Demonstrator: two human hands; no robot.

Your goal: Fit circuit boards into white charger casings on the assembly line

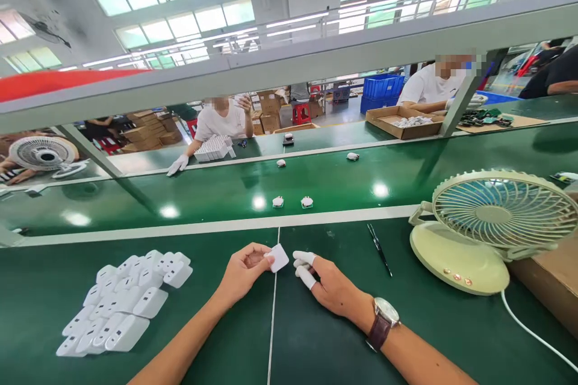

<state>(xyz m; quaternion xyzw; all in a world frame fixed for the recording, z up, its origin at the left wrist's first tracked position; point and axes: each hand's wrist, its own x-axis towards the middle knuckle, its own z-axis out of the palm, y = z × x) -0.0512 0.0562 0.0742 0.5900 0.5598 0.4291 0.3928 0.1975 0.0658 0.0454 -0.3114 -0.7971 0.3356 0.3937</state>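
White plastic piece [280,257], flat and with rounded corners, is pinched between the thumb and fingers of the left hand [246,271], above the dark green table [239,352]. Just beside it, at four o'clock, is the right hand [332,286], not touching it; its bent fingers wear white finger cots [307,277], and the thumb is parted from them. On this wrist sits a watch [382,317] with dark strap. Counting from the held piece, many white housings [129,298] with small dark openings are grouped closely between eight and nine o'clock. Black tweezers [380,251] lie at three o'clock, and farther that way stands a pale green fan [456,258]. On the green conveyor belt [217,204], two small assemblies [277,202] rest at twelve and one o'clock. Across it, at eleven o'clock, is a co-worker [223,123] in white T-shirt.
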